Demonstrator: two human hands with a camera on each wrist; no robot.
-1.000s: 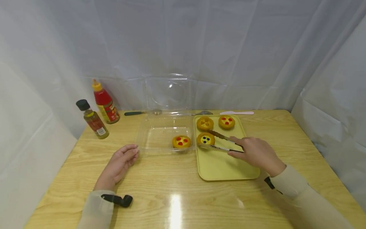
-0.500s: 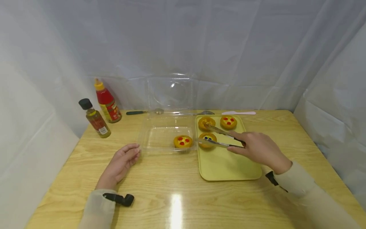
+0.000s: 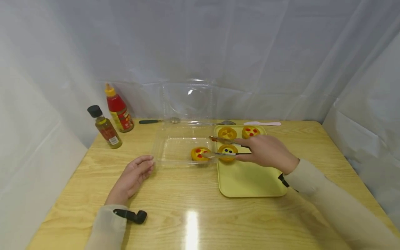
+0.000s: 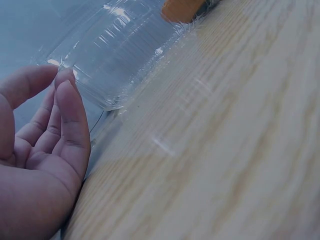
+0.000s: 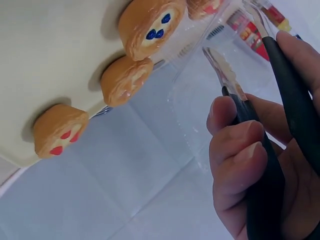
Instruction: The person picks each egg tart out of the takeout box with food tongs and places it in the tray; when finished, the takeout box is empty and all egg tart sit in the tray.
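Note:
My right hand grips a pair of tongs by the black handles. The tong tips are spread with nothing between them, and in the head view they overlap the container's right side and the tart inside. At the left front corner of the hinged clear plastic container, my left hand pinches the rim between thumb and fingers. A red-dotted tart sits in the container's right front part. On the yellow tray are a blue-dotted tart, a plain yellow tart and another red-dotted tart.
A red sauce bottle and an oil bottle stand at the back left. Along the back edge lie a dark-handled utensil, a fork and a pink knife. The container's lid stands raised behind.
My right hand has carried the tongs left from the blue-dotted tart toward the container, their tips spread throughout. That tart stays on the tray. My left hand keeps its place.

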